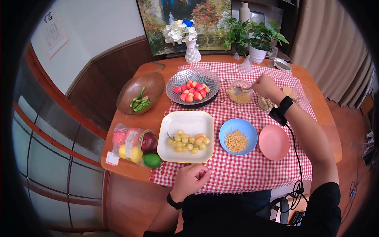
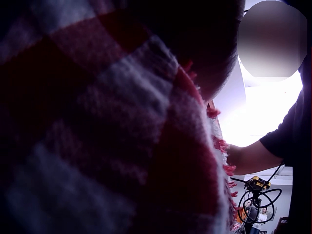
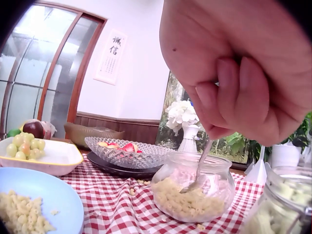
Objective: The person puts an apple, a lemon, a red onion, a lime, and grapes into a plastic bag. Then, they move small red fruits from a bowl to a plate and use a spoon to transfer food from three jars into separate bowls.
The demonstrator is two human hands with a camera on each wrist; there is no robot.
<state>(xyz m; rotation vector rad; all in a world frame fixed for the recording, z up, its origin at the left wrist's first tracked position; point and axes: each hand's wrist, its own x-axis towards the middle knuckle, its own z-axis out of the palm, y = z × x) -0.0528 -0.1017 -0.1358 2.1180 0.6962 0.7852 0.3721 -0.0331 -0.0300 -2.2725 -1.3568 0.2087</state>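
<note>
Item: silver metal spoon (image 3: 200,168), pinched in your right hand's (image 1: 267,87) curled fingers, its bowl inside the round clear-glass jar (image 3: 224,171) of pale pasta (image 3: 178,200), head view's upper right. Item: your left hand (image 1: 192,179), lower centre, fingers loosely curled.

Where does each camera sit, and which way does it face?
Head: on the head, facing forward and down over the table; left hand, right hand show.
Left wrist: worn there, near cloth, apparently facing up; an arm and sleeve show.
Right wrist: worn there, facing the jar past the right hand.
Head view shares the jar.
</note>
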